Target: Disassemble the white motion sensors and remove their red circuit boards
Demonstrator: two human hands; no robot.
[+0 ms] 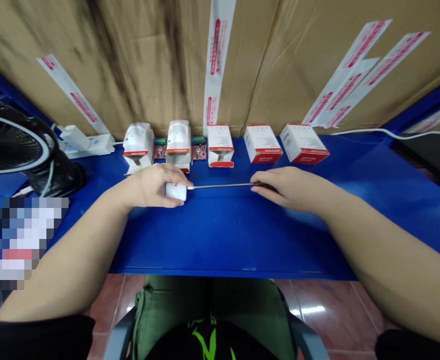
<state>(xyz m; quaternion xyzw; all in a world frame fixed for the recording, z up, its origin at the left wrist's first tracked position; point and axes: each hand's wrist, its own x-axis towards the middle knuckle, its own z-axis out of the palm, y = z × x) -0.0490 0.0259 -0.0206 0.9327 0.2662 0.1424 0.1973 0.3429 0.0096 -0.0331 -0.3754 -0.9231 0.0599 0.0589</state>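
My left hand [154, 186] is closed around a small white plastic housing [176, 191] low over the blue table, its end facing right. In my right hand [283, 185] is the handle of a long thin screwdriver [223, 186], mostly covered by the fingers. The shaft runs level to the left, and its tip meets the right end of the housing beside my left thumb. Just behind my left hand stand two small cartons with white detectors on top, the left detector [137, 136] and the right detector [178, 134].
Along the back wall stand three white-and-red boxes: an opened one [220, 142], a middle one [263, 144] and a right one [304, 143]. Red circuit boards [199, 152] lie between the cartons. A black fan [13, 145] and a power strip [92, 145] are on the left.
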